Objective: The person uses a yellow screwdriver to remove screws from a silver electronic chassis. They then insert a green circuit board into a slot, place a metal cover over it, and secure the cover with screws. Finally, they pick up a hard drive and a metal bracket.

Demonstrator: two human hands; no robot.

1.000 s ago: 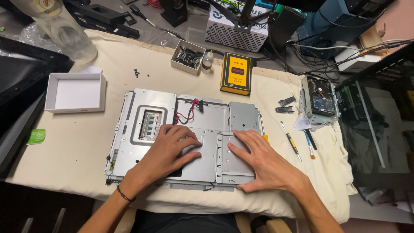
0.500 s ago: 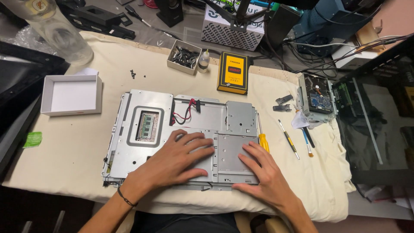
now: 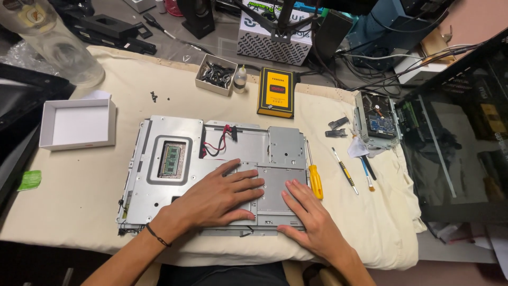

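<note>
Metal chassis panel point(image 3: 180, 159) lies flat, centre of the cream cloth point(image 3: 79, 212), long axis running 9 to 3 o'clock, memory-slot window point(image 3: 171, 159) toward 9, red wires point(image 3: 217, 144) near 12. Left hand point(image 3: 214, 198) rests palm-down on the lower middle plate, fingers spread wide, pointing to 3, holding nothing. Right hand point(image 3: 307, 217) lies flat at 5 o'clock on the adjoining plate, fingers slightly fanned, pointing to 11, gripping nothing. Progress, judged: shielding on, both hands pressing it; no screw being driven, so fastening or lifting looks not yet done. Yellow-handled screwdriver point(image 3: 315, 177) lies untouched at the panel's 3 o'clock edge. Small box of screws point(image 3: 216, 74) and white tray point(image 3: 79, 124) sit at 12 and 9.
</note>
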